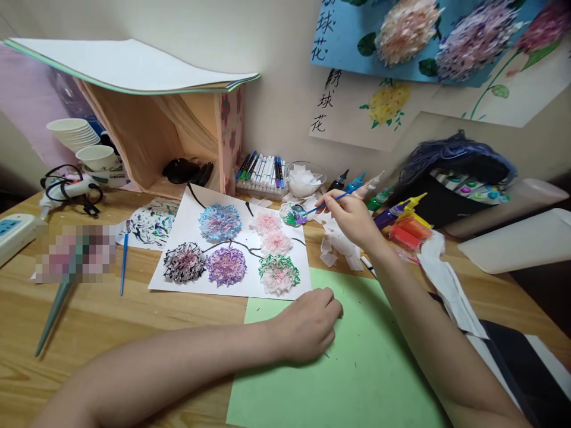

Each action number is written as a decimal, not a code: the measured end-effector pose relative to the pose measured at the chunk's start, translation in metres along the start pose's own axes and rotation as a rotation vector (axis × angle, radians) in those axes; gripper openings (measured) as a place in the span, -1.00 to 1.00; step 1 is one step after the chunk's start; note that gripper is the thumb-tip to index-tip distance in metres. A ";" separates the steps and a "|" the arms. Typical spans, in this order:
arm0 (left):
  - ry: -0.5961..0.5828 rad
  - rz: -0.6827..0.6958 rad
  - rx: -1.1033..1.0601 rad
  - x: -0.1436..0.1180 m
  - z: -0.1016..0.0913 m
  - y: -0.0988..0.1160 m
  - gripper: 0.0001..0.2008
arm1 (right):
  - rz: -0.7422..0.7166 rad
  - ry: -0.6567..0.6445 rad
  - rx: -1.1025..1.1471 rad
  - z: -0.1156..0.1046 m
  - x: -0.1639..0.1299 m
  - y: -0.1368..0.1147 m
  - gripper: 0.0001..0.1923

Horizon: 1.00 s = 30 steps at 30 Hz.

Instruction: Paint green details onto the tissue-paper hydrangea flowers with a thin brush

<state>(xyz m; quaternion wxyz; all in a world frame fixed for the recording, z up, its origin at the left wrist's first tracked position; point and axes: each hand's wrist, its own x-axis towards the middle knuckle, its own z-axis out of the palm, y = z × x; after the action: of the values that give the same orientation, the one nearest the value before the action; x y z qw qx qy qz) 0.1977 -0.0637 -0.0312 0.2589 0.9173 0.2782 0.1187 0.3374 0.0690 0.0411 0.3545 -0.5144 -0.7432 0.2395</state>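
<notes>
The white sheet (246, 230) is lying on the wooden counter (156, 315), its lower right corner overlapping the upper edge of a green sheet (348, 368). By my judgement, its colouring is running past halfway: the blue flower (218, 223), the black-edged flower (185, 263) and the purple flower (226, 266) are showing colour all round. The green-edged flower (279, 274) is carrying green along its top and right side but is showing pale pink at lower left, and two pink flowers (276, 242) above it are showing no darker edging, so these are seeming left over. The sheet's long axis is running left to right across the counter, its far edge slanting nearer toward the right. The hands are standing apart. The right hand (350, 214) is pinching a blue paintbrush (320, 207), whose tip is pointing left and down at a paint-smeared palette (292, 215) by the sheet's upper right edge. The left hand (312, 327) is resting by the lower right corner, curling downward; whether it is gripping anything, I cannot tell.
</notes>
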 end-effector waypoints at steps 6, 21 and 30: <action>0.001 -0.005 0.004 0.000 0.001 0.000 -0.85 | 0.032 -0.027 -0.062 0.009 -0.001 0.005 -0.72; 0.006 0.003 0.027 0.001 0.001 -0.001 -0.84 | 0.022 0.021 -0.029 0.008 0.000 0.006 -0.72; 0.029 0.032 0.058 0.002 0.004 -0.001 -0.85 | -0.072 -0.179 0.300 -0.004 -0.025 -0.047 -0.80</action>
<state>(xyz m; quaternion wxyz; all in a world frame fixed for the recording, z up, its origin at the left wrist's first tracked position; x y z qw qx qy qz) 0.2006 -0.0632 -0.0346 0.2261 0.9270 0.2703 0.1281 0.3180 0.0287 0.0704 0.3680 -0.4052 -0.7458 0.3797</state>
